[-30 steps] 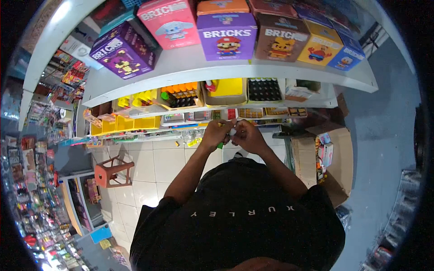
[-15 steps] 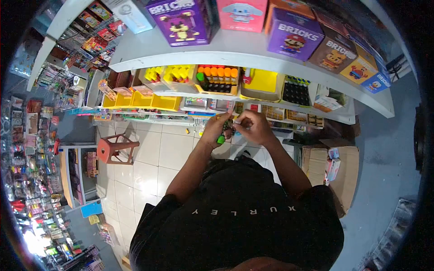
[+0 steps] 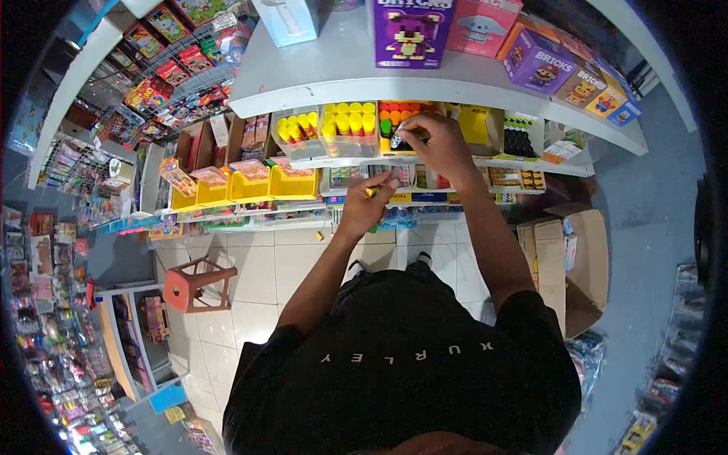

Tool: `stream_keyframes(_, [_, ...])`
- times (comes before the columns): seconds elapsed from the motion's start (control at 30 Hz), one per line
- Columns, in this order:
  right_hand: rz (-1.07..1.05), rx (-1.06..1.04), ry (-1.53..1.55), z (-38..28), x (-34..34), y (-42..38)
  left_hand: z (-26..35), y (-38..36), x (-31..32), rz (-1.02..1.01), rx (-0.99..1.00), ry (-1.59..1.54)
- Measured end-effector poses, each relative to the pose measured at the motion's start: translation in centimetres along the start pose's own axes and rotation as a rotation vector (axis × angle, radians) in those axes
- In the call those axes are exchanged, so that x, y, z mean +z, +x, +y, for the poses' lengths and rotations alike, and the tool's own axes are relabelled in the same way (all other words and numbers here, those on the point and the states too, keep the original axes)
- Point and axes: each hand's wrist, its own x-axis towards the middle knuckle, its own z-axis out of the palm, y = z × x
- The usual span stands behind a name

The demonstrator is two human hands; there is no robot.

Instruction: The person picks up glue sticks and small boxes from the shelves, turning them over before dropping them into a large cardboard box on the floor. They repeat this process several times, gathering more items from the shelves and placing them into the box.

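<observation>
My left hand is held in front of my chest, below the shelf edge. Its fingers are curled round a small bottle; a yellowish end shows between the fingers and a bit of green beneath the hand. My right hand reaches to a box of bottles on the shelf. Thumb and forefinger are pinched at a small dark item with a pale mark, too small to name. Beside those fingertips stands a green-capped bottle, and orange-capped bottles stand behind it.
Clear bins of yellow-capped bottles and yellow trays line the shelves. Brick-toy boxes stand on the upper shelf, which juts out above my hands. A stool is at left, an open carton at right.
My right hand has left my left hand and moved up to the box of bottles. My left hand stays low, still closed. The view has shifted, bringing the shelves nearer.
</observation>
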Motion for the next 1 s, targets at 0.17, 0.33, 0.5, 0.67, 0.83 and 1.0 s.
stream_keyframes(0.17, [-0.027, -0.041, -0.018, 0.7, 1.6, 0.8, -0.4, 0.9, -2.0, -0.085, 0.106, 0.203])
stream_keyframes(0.33, [-0.066, -0.067, -0.084, 0.2, 2.2, 1.1, 0.5, 1.3, -2.6, -0.086, 0.047, 0.229])
stream_keyframes(0.5, [-0.135, -0.094, -0.120, -0.4, 1.6, 1.2, -0.1, 1.7, -2.8, -0.084, 0.106, 0.191])
stream_keyframes(0.67, [-0.202, -0.155, -0.217, -0.8, 1.2, 1.8, -0.1, 2.0, -2.2, -0.077, 0.082, 0.183])
stream_keyframes(0.83, [-0.247, -0.183, -0.172, -0.7, 0.8, 2.0, -0.6, 2.4, -1.0, -0.007, 0.102, 0.178])
stream_keyframes(1.0, [-0.231, -0.206, -0.145, 0.2, 0.8, 1.7, -0.8, 2.4, -0.3, 0.012, 0.080, 0.144])
